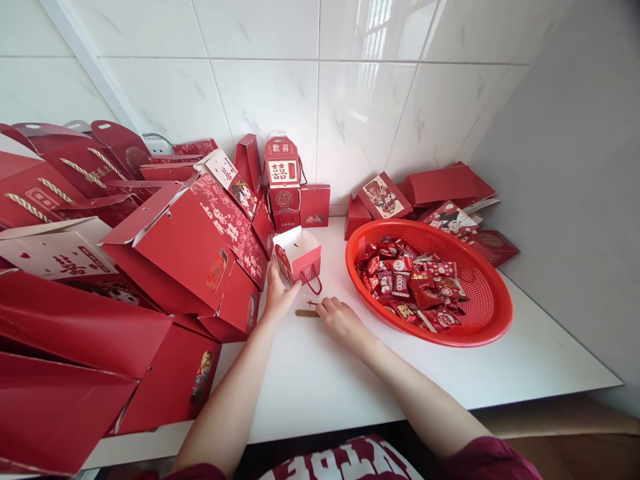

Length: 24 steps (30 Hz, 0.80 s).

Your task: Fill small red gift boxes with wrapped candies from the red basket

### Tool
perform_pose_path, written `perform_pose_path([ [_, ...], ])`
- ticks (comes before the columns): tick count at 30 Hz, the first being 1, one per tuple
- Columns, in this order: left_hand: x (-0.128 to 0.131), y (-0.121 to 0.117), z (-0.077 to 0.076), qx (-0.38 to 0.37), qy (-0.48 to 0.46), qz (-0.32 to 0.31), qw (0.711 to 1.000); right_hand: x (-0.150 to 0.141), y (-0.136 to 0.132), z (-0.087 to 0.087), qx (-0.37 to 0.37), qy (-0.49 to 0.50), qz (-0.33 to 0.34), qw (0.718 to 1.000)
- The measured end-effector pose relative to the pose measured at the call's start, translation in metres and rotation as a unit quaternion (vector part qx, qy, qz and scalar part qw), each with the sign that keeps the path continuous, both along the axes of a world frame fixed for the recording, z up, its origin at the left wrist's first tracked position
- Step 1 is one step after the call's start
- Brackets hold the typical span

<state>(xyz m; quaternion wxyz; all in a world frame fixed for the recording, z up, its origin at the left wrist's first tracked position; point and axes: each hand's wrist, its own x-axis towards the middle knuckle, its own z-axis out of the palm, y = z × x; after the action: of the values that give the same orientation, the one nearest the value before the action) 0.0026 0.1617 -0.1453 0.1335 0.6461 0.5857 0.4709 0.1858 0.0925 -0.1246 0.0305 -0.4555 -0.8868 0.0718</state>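
Observation:
A small red gift box (311,261) stands upright on the white table, its top open and its pale inside showing. My left hand (281,292) is closed around the near left side of this box, thumb along its front. A dark red cord handle (316,288) loops from the box's right side. Just in front of it, my right hand (341,320) is closed near the tabletop, with a short thin red piece (311,303) at its fingertips, perhaps a cord end. Beside those fingers lies a flat brownish-gold strip (306,313), its right end hidden under the hand.
Right of my hands sits a red plastic basket (493,313) holding several wrapped candies (400,283). Red gift boxes (165,247) crowd the left side. Stacked boxes (283,170) stand against the tiled wall (260,87), with more boxes (445,187) behind the basket.

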Motion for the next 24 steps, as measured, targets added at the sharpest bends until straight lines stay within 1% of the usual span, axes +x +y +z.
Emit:
perform_pose_path([
  [2,0.004,-0.007,0.017,0.024,-0.005,0.019,1.0,0.003,0.003,0.0,0.0,0.018,-0.002,1.0],
  [4,0.009,-0.018,0.035,0.076,-0.012,0.033,0.996,0.007,0.006,0.0,-0.005,0.044,-0.006,0.999],
  [6,0.013,-0.034,0.051,0.122,-0.038,0.024,0.991,0.013,0.008,0.001,-0.016,0.078,-0.011,0.997],
  [7,0.015,-0.043,0.056,0.123,-0.053,0.019,0.991,0.015,0.009,0.001,-0.022,0.099,-0.013,0.995],
  [8,0.016,-0.052,0.059,0.102,-0.064,0.015,0.993,0.017,0.009,0.001,-0.027,0.122,-0.012,0.992],
  [10,0.016,-0.071,0.06,0.009,-0.085,0.01,0.996,0.02,0.008,0.004,-0.031,0.167,-0.005,0.985],
  [12,0.015,-0.087,0.055,-0.072,-0.101,0.001,0.992,0.021,0.005,0.009,-0.023,0.233,0.004,0.972],
  [13,0.015,-0.094,0.052,-0.1,-0.111,-0.006,0.989,0.021,0.002,0.012,-0.016,0.282,0.011,0.959],
  [15,0.016,-0.104,0.046,-0.144,-0.161,-0.033,0.976,0.018,-0.004,0.017,-0.006,0.392,0.032,0.919],
  [17,0.02,-0.11,0.042,-0.181,-0.25,-0.07,0.949,0.015,-0.011,0.02,-0.012,0.469,0.065,0.881],
  [18,0.022,-0.111,0.041,-0.19,-0.296,-0.085,0.932,0.014,-0.013,0.02,-0.02,0.481,0.081,0.873],
  [19,0.024,-0.112,0.04,-0.192,-0.334,-0.094,0.918,0.012,-0.015,0.019,-0.027,0.484,0.094,0.87],
  [21,0.028,-0.112,0.04,-0.19,-0.384,-0.097,0.898,0.01,-0.017,0.017,-0.021,0.474,0.108,0.873],
  [24,0.03,-0.11,0.038,-0.19,-0.409,-0.095,0.887,0.01,-0.017,0.015,0.026,0.464,0.104,0.879],
])
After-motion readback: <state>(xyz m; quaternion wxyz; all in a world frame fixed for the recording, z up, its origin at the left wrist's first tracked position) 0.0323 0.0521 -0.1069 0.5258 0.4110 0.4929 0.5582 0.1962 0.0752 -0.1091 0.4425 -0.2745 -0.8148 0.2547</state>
